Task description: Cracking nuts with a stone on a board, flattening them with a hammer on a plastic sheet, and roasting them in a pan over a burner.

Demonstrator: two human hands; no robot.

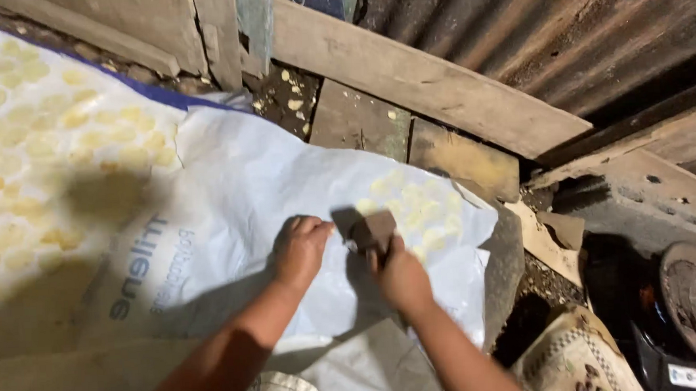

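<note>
In the head view, the person's left hand (pixel 299 249) lies knuckles up on a white woven plastic sack sheet (pixel 236 185) spread over rough wooden planks (pixel 360 119). Its fingers are curled under and pressed against the sheet, holding nothing that can be seen. Just beside it, the right hand (pixel 400 276) is closed around the handle of a small flat scraper with a dark, square blade (pixel 372 230). The blade stands on the sheet between the two hands, at the near edge of a cluster of pale yellow round chips (pixel 416 204) that lie flat towards the sheet's right edge.

Towards the left edge of the sheet lies a much larger spread of the same pale yellow round slices (pixel 35 140), arranged in rows and well apart from both hands. A few yellow crumbs (pixel 291 99) rest on the dark boards beyond the far edge of the sheet. A long bare wooden beam (pixel 429 80) runs diagonally behind the planks, with rusty corrugated metal sheeting (pixel 545 26) above it. At the lower right stand a patterned woven bag (pixel 571 362) and a dark round metal object (pixel 695 296), whose kind cannot be told.
</note>
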